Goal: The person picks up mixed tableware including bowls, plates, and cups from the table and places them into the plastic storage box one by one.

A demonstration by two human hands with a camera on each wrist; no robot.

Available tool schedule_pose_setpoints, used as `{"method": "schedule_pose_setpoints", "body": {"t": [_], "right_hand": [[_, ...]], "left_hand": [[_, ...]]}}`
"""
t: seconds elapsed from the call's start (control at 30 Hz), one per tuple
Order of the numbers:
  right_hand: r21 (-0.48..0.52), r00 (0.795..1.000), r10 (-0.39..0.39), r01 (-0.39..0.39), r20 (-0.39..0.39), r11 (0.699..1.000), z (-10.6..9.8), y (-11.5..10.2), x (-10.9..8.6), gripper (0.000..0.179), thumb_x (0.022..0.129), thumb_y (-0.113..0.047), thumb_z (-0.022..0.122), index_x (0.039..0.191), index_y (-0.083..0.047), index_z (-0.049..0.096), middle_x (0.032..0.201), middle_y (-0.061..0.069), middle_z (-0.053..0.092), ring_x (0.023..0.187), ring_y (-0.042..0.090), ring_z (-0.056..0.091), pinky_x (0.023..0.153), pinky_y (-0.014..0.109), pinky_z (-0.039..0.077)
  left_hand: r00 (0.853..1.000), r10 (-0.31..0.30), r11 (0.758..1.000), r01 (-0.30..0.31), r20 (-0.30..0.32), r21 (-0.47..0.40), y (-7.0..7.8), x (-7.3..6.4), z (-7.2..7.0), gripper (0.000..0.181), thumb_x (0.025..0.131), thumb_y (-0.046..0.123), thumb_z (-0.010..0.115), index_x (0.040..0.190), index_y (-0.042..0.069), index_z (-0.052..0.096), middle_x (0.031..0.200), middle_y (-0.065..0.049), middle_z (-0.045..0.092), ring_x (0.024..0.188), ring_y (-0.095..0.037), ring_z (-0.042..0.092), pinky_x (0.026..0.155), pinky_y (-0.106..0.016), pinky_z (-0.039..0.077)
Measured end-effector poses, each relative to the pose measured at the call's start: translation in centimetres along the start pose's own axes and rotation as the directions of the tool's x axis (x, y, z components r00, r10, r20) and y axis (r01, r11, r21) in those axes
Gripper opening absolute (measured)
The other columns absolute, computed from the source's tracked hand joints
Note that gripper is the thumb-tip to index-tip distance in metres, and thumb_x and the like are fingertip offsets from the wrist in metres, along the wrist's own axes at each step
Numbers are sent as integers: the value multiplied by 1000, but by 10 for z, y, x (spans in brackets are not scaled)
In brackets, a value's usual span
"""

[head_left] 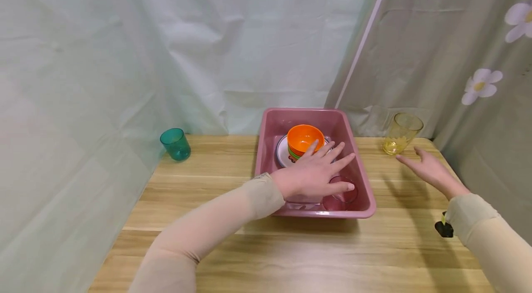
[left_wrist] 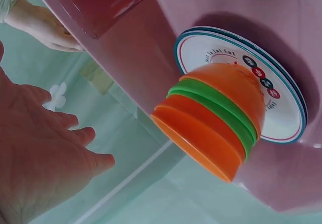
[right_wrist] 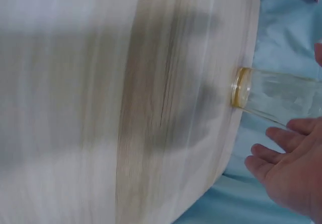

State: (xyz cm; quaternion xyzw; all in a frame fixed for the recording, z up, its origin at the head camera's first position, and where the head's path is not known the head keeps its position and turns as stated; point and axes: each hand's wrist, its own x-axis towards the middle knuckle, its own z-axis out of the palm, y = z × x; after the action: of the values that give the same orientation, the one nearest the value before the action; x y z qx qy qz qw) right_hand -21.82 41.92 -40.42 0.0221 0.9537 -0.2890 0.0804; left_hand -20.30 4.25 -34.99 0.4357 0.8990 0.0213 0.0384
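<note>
My left hand (head_left: 313, 175) hovers over the pink basin (head_left: 262, 149) with its fingers spread, holding nothing. Below and beyond it, a stack of orange and green bowls (left_wrist: 211, 118) sits on white plates (left_wrist: 282, 118) with dark rims. A reddish transparent cup (head_left: 349, 191) lies in the basin's near right part, partly hidden by the left thumb. My right hand (head_left: 432, 170) is off to the right, fingers extended, near a clear yellow glass (head_left: 401, 133). In the right wrist view the fingers appear close to the glass (right_wrist: 282, 95); whether they touch it I cannot tell.
A teal cup (head_left: 176, 145) stands at the table's far left. The wooden table (head_left: 208, 191) ends at the back and right against hanging curtains (head_left: 249, 43). The basin's raised walls surround the bowls, plates and reddish cup.
</note>
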Motion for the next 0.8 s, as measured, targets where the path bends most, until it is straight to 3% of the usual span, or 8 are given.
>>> {"method": "schedule_pose_setpoints", "body": {"t": [0.17, 0.4, 0.8], "right_hand": [[156, 997, 74, -68, -33, 985, 4, 4, 12, 117, 98, -69, 48, 154, 13, -13, 156, 47, 1, 140, 67, 11, 108, 76, 22], [354, 974, 184, -128, -130, 926, 11, 8, 24, 120, 96, -63, 58, 156, 7, -19, 158, 45, -6, 144, 64, 8, 112, 74, 18], [458, 964, 202, -103, -174, 883, 16, 5, 42, 122, 94, -61, 63, 157, 3, -20, 161, 38, -12, 148, 58, 0, 116, 71, 13]], "left_hand": [[1000, 2, 1000, -2, 3, 25, 6, 8, 3, 82, 98, 78, 21, 166, 35, 7, 172, 1, -1, 157, -22, -4, 124, -51, -4], [1000, 13, 999, -13, 7, 41, 14, 14, 4, 81, 98, 78, 21, 165, 35, 9, 172, 2, -2, 157, -22, -3, 124, -51, -2], [1000, -4, 997, 3, 2, 82, 16, 17, 8, 80, 98, 78, 20, 165, 37, 9, 173, 1, -2, 157, -24, -6, 124, -52, 0]]}}
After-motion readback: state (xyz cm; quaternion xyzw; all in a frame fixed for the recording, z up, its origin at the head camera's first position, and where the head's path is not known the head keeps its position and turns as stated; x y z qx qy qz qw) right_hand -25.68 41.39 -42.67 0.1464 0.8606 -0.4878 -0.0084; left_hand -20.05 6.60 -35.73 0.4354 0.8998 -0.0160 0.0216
